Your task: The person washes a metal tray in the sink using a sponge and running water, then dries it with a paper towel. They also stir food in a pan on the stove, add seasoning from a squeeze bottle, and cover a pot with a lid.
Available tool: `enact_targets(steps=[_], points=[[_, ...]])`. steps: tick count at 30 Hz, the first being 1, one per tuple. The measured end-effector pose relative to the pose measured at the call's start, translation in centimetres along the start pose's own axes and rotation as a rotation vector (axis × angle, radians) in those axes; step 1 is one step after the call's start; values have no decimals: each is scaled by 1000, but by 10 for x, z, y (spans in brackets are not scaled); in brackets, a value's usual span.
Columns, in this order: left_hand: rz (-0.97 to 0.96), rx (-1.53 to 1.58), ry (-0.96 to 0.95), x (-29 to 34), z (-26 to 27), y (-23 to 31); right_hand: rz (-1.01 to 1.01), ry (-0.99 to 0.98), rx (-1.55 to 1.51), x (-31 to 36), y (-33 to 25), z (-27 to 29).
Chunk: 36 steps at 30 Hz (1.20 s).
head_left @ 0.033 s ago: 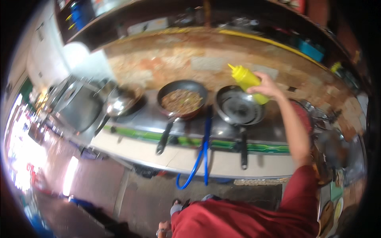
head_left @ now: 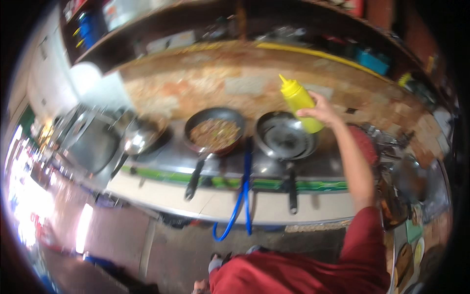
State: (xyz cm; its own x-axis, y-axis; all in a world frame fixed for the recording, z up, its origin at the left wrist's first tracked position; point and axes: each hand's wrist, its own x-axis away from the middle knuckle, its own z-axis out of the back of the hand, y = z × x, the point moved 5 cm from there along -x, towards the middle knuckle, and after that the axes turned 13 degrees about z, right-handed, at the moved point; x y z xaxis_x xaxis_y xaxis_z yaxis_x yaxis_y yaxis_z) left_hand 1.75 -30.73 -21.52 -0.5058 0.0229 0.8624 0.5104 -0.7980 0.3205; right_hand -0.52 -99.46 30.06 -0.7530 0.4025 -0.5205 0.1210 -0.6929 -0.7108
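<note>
My right hand (head_left: 320,110) is wrapped round a yellow squeeze bottle (head_left: 297,96), held above the far right edge of a dark frying pan (head_left: 293,157) on the stove. The bottle leans left with its pointed nozzle up. Inside that pan the bottom looks dark and shiny, with no food visible. To its left stands another frying pan (head_left: 196,113) holding a browned, chopped food mix (head_left: 215,134). Low in the view, beside my red shirt, only a bit of my left hand (head_left: 201,285) shows; its fingers cannot be made out.
A shiny metal pan (head_left: 139,134) stands left on the stove, beside a big metal cooker (head_left: 93,147). A blue hose (head_left: 240,208) hangs over the front edge between the pans. Above the brick wall runs a loaded shelf (head_left: 313,51). A red round thing (head_left: 362,144) sits right.
The bottle has risen slightly relative to the right pan and stands more upright. The whole view has shifted a little, so the pans appear lower and further left.
</note>
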Motion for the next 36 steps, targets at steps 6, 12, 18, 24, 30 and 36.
enact_targets(steps=[6,12,18,24,30,36], points=[[-97,118,-108,19,-57,101,365,700,-112,-17,-125,135],[-20,248,-84,6,-29,76,394,1181,778,-109,-190,301],[197,550,12,-24,39,-38,327,663,934,-209,-120,393],[102,550,39,-13,52,0,359,629,1096,-222,-149,405],[18,458,-74,-34,98,36,306,-234,-90,-35,-182,-74],[-135,283,-168,-98,133,98,-800,-357,-812,121,-95,-370]])
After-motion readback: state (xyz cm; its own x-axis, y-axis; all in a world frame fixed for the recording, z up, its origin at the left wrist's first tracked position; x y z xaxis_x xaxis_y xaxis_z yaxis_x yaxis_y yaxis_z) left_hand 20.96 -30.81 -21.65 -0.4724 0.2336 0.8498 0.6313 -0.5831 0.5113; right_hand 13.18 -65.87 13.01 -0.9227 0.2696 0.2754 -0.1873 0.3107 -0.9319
